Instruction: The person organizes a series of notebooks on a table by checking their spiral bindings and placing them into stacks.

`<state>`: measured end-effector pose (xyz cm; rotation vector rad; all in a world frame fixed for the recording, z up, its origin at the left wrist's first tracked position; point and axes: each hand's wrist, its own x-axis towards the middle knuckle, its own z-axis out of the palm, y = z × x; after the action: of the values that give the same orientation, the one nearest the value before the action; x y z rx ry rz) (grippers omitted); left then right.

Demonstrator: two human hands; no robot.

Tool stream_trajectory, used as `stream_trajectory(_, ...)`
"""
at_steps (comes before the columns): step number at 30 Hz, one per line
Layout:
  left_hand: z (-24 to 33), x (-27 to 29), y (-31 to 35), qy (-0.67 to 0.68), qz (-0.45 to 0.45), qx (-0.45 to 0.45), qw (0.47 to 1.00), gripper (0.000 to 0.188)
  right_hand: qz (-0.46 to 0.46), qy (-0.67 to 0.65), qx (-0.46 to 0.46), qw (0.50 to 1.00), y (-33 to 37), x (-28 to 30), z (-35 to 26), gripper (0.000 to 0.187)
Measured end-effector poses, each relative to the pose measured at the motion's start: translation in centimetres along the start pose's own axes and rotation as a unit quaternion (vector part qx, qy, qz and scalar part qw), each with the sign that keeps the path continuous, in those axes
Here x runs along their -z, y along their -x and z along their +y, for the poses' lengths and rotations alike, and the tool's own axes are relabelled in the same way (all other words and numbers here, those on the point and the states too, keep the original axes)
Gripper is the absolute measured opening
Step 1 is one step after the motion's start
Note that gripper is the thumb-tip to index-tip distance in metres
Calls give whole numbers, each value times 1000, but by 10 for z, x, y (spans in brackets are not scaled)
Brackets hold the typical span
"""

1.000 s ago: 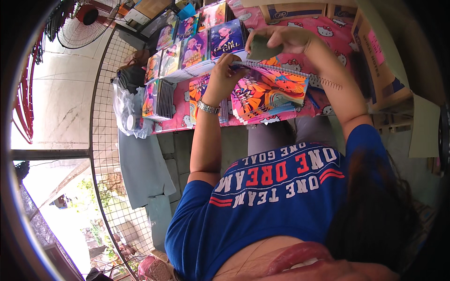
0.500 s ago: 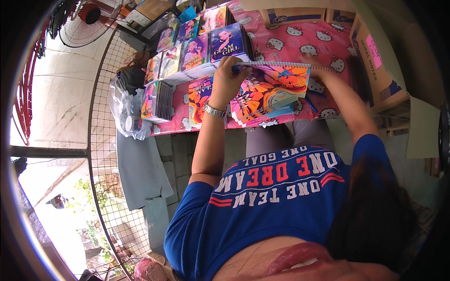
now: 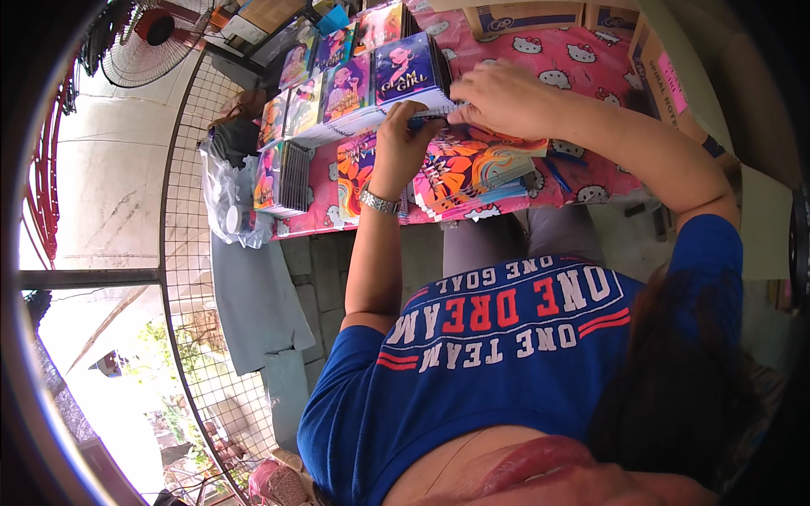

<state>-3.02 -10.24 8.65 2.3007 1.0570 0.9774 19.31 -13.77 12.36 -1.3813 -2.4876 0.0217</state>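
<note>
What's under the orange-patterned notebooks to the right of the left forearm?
Pink tablecloth with white cartoon prints shows around the orange-patterned notebooks, so they appear to rest on it. The surface directly beneath them is covered and cannot be seen.

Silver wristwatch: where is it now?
In the head view, left of centre, the silver wristwatch circles the wrist below the left hand, by the edge of the pink tablecloth.

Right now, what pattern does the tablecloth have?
White cartoon cats on a pink tablecloth, best in the head view.
</note>
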Motion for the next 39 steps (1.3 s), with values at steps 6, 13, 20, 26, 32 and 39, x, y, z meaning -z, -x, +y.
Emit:
stream_trajectory(6, 7, 4, 1, 20, -23, 45, 999, 24, 14, -54, 79, 995, -16, -4, 4, 22)
stream_trajectory(13, -2, 1, 4, 0, 2, -33, 999, 28, -355, -521, -138, 764, -15, -65, 141, 42)
stream_trajectory(20, -1, 4, 5, 41, -28, 7, 999, 31, -128, -98, -133, 978, 104, -206, 188, 76)
stream_trajectory(26, 3, -5, -5, 76, -47, -5, 996, 29, 46, -575, -192, 794, 37, -86, 117, 57)
stream_trajectory(32, -4, -4, -11, 114, -115, -7, 987, 24, -305, -333, -18, 892, -13, 4, 63, 67)
stream_trajectory(39, -7, -6, -13, 163, -121, 41, 978, 34, -194, -602, -20, 775, -21, -31, 71, 58)
